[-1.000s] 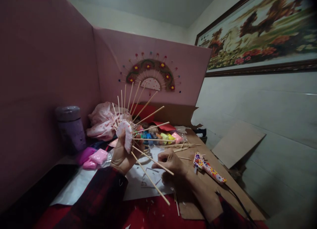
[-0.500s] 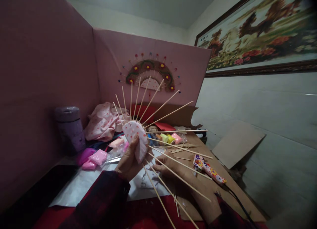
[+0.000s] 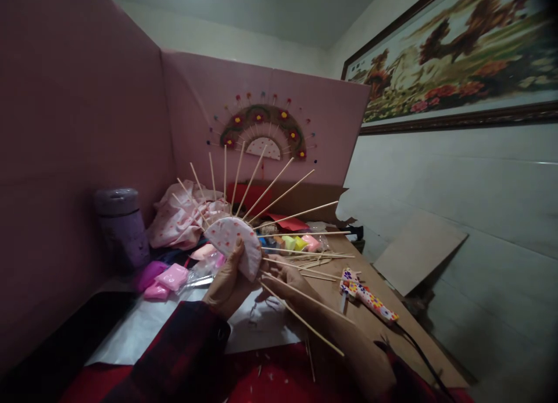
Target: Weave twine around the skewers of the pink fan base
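My left hand (image 3: 229, 281) grips a padded half-disc (image 3: 233, 237) covered in white cloth with red dots, thumb pressed on its front and fingers behind. Thin wooden sticks (image 3: 251, 179) fan out from the half-disc's curved edge, upward and round to the lower right. My right hand (image 3: 285, 281) is closed at the half-disc's lower right edge, its fingertips partly hidden behind the disc and sticks. Several sticks pass in front of this hand and its forearm.
A flowery glue gun (image 3: 368, 298) lies on the cardboard (image 3: 418, 339) at right, near loose sticks (image 3: 311, 266). Clay packets (image 3: 174, 277), dotted cloth (image 3: 183, 217) and a purple flask (image 3: 122, 228) stand left. A similar decorated half-round piece (image 3: 264, 148) hangs on the pink board behind.
The half-disc and its sticks have turned counterclockwise, so more sticks point up and left. My right hand has moved slightly up and left, to the disc's edge.
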The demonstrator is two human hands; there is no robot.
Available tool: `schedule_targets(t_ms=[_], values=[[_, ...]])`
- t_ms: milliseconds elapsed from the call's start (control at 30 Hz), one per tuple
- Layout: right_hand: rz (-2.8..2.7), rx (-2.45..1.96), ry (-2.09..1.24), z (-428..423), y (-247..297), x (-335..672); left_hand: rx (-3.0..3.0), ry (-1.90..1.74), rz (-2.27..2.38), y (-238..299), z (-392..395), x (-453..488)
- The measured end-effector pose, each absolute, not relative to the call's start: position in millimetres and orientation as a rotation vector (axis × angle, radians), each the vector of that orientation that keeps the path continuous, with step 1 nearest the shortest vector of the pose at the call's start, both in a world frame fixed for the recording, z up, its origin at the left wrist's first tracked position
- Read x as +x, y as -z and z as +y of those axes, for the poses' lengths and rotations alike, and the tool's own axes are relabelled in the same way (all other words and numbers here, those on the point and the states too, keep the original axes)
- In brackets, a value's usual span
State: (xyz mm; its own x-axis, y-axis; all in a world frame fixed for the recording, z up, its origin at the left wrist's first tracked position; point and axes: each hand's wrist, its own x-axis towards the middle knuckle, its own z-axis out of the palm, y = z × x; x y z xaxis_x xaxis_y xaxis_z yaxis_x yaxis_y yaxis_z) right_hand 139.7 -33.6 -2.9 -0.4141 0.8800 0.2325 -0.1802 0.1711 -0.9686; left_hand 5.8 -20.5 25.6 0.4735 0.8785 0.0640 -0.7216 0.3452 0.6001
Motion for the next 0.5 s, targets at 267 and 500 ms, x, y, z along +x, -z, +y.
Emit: schedule_targets(t_ms=[267,500], values=[[-1.406,-0.762,-1.443,-32.0,2.3,148.7,0.404,-1.179,0.172,-27.0,-11.8,1.3],[-1.415,-0.716,-1.547,-29.0,7.1,148.5,0.363,-1.052,0.221,-26.4,-14.1,-0.8]])
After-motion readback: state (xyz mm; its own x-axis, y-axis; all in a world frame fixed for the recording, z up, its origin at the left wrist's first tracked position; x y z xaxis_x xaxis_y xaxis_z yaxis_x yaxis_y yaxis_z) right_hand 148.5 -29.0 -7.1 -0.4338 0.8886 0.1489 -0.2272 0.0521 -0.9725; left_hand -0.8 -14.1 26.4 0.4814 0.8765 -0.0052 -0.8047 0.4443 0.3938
